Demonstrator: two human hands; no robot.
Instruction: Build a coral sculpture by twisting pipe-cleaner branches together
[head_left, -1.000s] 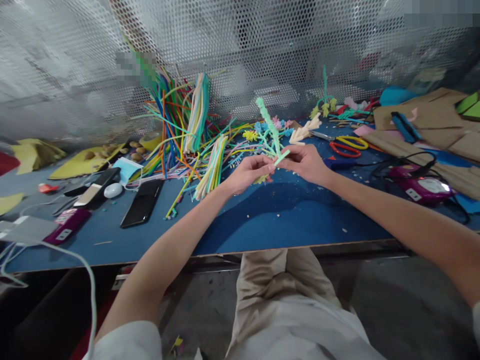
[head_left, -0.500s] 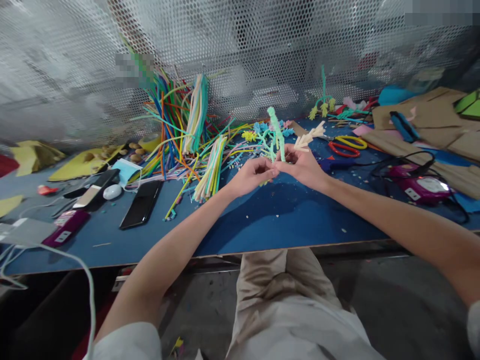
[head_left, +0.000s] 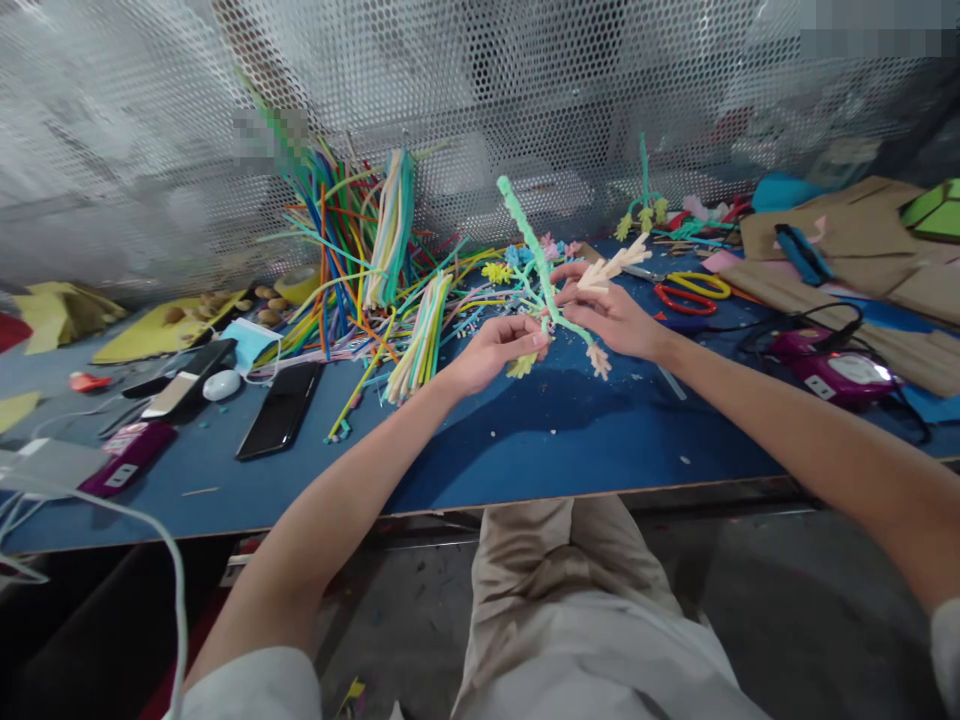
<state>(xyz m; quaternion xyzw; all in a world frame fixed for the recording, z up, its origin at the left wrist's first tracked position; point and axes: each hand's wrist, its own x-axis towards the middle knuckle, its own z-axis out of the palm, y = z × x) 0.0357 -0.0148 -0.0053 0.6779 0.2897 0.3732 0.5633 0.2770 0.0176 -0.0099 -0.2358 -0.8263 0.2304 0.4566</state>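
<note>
My left hand (head_left: 491,350) is closed in a pinch on the lower stem of a green pipe-cleaner twig (head_left: 534,258), which rises up and to the left above the blue table (head_left: 525,440). A small yellow tuft hangs below the left fingers. My right hand (head_left: 611,315) is closed on the same twig just to the right, with a cream tuft (head_left: 616,265) sticking out above its fingers and a pinkish tuft (head_left: 598,358) hanging below.
Behind the hands lies a heap of coloured pipe cleaners (head_left: 375,260). Phones (head_left: 281,405), a white mouse (head_left: 222,384) and cables sit to the left. Scissors (head_left: 694,290), a purple device (head_left: 832,370) and cardboard (head_left: 862,250) lie to the right. A perforated metal screen (head_left: 480,100) closes the back.
The green twig swung upright, then now tilts up-left and stands taller. My right hand rose slightly, and a green branch with a pinkish tuft now hangs below it.
</note>
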